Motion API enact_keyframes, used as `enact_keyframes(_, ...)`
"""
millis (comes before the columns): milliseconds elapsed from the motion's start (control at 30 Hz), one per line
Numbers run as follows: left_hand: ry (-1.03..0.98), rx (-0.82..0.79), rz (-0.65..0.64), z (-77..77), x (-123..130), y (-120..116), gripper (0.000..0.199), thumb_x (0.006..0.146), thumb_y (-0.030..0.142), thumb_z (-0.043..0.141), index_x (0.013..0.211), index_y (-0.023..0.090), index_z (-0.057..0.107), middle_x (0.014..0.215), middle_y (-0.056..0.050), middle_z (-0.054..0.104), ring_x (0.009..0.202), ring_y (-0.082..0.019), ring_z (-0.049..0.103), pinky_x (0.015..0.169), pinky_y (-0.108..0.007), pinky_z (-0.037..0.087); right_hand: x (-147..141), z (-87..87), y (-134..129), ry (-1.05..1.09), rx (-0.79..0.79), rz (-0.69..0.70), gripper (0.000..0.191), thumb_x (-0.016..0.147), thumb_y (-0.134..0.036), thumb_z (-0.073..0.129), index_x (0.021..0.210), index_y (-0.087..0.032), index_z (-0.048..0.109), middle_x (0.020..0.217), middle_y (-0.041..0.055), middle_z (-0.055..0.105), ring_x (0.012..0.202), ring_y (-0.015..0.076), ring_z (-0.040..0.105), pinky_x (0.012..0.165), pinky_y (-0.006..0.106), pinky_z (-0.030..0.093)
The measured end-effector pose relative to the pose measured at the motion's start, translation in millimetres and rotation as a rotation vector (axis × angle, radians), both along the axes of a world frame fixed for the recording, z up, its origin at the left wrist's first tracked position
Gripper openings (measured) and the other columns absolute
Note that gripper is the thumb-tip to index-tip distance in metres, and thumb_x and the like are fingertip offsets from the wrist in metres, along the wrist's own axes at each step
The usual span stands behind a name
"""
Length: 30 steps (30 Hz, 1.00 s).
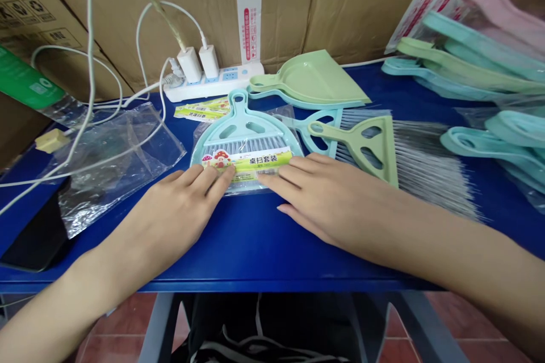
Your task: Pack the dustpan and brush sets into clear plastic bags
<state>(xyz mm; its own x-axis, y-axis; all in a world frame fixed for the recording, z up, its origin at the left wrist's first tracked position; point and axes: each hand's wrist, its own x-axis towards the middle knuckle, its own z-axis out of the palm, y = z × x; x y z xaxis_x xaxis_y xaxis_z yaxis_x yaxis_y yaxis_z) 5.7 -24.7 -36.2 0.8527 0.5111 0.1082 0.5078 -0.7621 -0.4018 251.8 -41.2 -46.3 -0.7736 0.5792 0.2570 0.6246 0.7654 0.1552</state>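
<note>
A light-blue dustpan with a small brush (243, 119) lies in a clear plastic bag on the blue table. Across the front of the bag runs a yellow-green label (263, 160) with mushroom pictures and printed characters. My left hand (181, 204) rests its fingertips on the label's left end, fingers stretched out. Flat over the right end lies my right hand (327, 193), fingers extended and its thumb apart. Just right of the bag are a green brush (374, 147) and a blue brush (313, 130), with grey bristles spreading right. Neither hand grips anything.
Behind stand a green dustpan (310, 76) on a blue one, spare labels (204, 109) and a white power strip (217, 86) with cables. A clear bag (123, 153) and black object (38, 232) lie left. Bagged sets (477, 68) are piled right; cardboard (289, 11) backs the table.
</note>
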Motion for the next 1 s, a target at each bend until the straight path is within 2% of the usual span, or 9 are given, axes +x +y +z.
enact_keyframes(267, -0.015, -0.047, 0.028, 0.4, -0.6, 0.4, 0.051, 0.087, 0.001, 0.034, 0.132, 0.006, 0.058, 0.109, -0.018, 0.072, 0.097, -0.029, 0.070, 0.074, -0.040, 0.062, 0.3, -1.2, 1.8, 0.025, -0.021, 0.013, 0.027, 0.099, -0.019, 0.048, 0.114, -0.007, 0.067, 0.098, 0.0133, 0.074, 0.087, 0.0244, 0.066, 0.077, 0.037, 0.051)
enact_keyframes(533, -0.012, 0.040, -0.027, 0.9, 1.6, 0.8, 0.048, 0.087, 0.000, 0.033, 0.126, 0.003, 0.061, 0.104, -0.017, 0.074, 0.087, -0.027, 0.071, 0.067, -0.037, 0.062, 1.0, -0.2, 2.0, 0.014, -0.022, 0.002, 0.026, 0.099, -0.020, 0.048, 0.113, -0.010, 0.068, 0.098, 0.0127, 0.074, 0.088, 0.0236, 0.066, 0.078, 0.037, 0.052)
enact_keyframes(1000, -0.012, 0.001, -0.002, 2.1, 1.7, 1.5, 0.049, 0.088, 0.002, 0.033, 0.128, 0.006, 0.061, 0.103, -0.016, 0.074, 0.090, -0.027, 0.071, 0.071, -0.038, 0.062, 1.0, 0.6, 1.4, 0.007, -0.053, -0.006, 0.028, 0.099, -0.020, 0.046, 0.114, -0.012, 0.068, 0.100, 0.0128, 0.074, 0.089, 0.0237, 0.067, 0.079, 0.039, 0.053)
